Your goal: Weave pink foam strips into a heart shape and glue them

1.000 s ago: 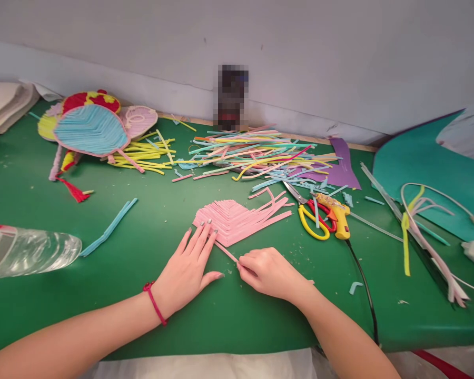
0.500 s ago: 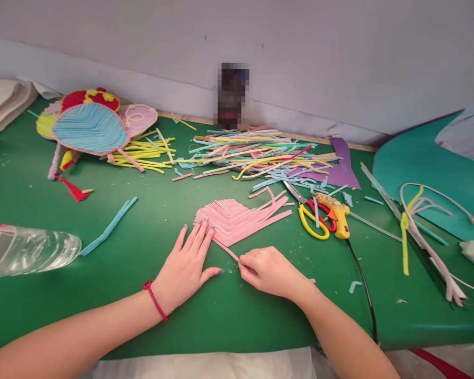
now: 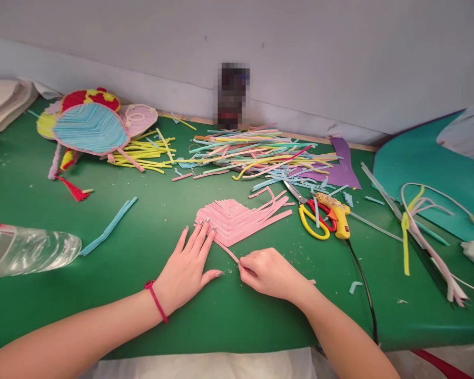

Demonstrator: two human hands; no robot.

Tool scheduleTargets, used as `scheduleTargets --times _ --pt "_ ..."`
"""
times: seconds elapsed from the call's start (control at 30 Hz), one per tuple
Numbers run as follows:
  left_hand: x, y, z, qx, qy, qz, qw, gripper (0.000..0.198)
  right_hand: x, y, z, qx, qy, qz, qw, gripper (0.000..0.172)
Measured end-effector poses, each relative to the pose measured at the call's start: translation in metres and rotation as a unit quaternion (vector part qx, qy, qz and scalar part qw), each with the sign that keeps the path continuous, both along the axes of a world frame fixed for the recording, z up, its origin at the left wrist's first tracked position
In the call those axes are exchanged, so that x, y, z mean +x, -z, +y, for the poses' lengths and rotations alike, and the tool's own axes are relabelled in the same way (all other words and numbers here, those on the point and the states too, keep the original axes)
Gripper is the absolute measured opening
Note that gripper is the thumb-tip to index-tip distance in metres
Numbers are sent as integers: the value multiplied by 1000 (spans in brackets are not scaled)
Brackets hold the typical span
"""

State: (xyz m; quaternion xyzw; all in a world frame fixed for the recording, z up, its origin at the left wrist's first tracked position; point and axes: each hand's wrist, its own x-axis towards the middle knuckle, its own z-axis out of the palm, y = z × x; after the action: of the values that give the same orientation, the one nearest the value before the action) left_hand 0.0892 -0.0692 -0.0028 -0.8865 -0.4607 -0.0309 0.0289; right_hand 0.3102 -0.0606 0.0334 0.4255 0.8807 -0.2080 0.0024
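Pale wall (image 3: 142, 42) behind, green tabletop (image 3: 122, 321) below, dotted with small scraps. Left to right from here: clear bottle (image 3: 43, 250), cut off at the edge; fans (image 3: 90, 129) overlapping at the back, a blue one in front; blue strips (image 3: 110, 226) just beside the bottle. Left hand (image 3: 184, 266) lies flat, fingers spread, fingertips on the lower left edge of the pink leaf-shaped piece (image 3: 227, 221). That piece sits mid-table, in front of a mixed pile of strips (image 3: 256, 152); long axis left to right, rising slightly at the right; rounded end left, loose ends pointing right. Dark upright object (image 3: 233, 97) by the wall is pixelated, can't tell what. Pink strip (image 3: 227, 251) slants down-right from the left fingertips; right hand (image 3: 264, 271) is curled, pinching its lower end. Scissors (image 3: 310, 221) and yellow glue gun (image 3: 342, 218) farther right, touching; teal sheet (image 3: 403, 152) last.
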Motion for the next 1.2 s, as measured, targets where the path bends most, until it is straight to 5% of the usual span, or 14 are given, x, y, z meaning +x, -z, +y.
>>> scheduleTargets --times 0.4,1.2 --pt "4 -14 -8 -2 -19 -17 1000 78 0 -2 0 3 -2 -8 1000 23" --pt "2 -5 -6 -17 -19 5 1000 81 0 -4 1 -31 7 -17 999 23"
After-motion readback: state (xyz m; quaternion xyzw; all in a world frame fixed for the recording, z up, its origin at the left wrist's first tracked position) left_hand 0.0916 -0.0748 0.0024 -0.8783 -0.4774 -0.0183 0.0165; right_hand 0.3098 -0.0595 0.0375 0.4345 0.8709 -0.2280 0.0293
